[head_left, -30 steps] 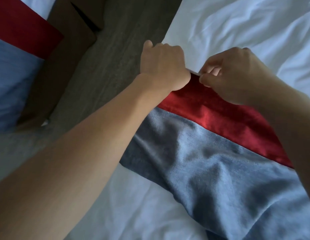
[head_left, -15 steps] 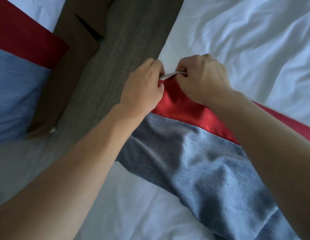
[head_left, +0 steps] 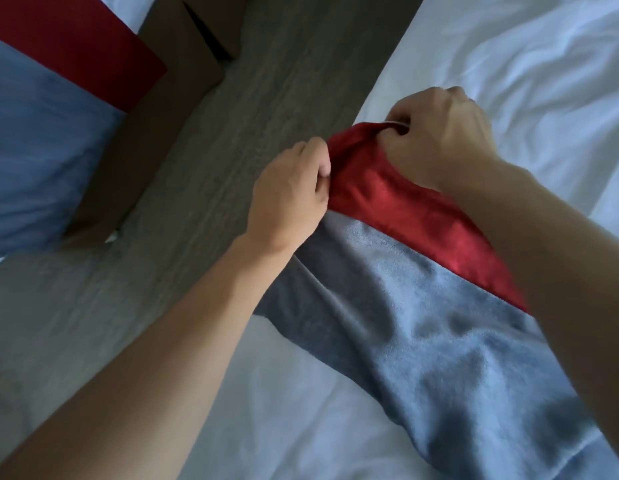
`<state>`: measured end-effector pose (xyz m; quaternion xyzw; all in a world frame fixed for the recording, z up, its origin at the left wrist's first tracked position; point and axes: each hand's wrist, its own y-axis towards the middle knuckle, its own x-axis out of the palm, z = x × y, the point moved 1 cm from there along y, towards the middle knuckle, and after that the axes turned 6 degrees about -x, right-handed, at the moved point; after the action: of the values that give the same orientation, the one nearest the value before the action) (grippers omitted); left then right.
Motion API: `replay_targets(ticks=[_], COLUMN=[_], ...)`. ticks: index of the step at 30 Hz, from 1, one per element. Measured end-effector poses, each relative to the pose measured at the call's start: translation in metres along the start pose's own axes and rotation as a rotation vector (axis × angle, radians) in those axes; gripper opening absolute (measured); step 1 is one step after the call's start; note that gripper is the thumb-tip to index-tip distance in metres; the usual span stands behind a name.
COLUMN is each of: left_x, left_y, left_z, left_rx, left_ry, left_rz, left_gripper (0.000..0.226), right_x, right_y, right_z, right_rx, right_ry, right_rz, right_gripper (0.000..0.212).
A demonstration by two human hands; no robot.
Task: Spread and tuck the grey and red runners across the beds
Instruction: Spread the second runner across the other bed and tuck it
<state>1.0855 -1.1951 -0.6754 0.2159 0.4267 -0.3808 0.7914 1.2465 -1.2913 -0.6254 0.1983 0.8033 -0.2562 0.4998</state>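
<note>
No text, label, brand, number or sign can be read anywhere in the head view.
</note>
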Motion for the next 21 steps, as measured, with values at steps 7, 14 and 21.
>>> replay_targets(ticks=[7,14,21], left_x=[0.010,0.004,-0.013], left_y=[0.001,-0.013,-0.043], left_z=[0.008,0.001,-0.007], left_rx=[-0.122,-0.100,-0.059], left_ry=[-0.065,-0.088,-0.075], left_rz=[-0.075,-0.011,0.049], left_gripper=[0.026,0.006,0.005], right_x=[0.004,-0.001,-0.012], right_y=[0.002,-0.002,-0.009], right_z=[-0.008,-0.010,-0.021], right_rx=[0.005,0.130,-0.003], right_ry=[0.149,0.275,0.196], right_rz=[-0.170,-0.165,-0.354], right_gripper=[0.039,0.047,0.015])
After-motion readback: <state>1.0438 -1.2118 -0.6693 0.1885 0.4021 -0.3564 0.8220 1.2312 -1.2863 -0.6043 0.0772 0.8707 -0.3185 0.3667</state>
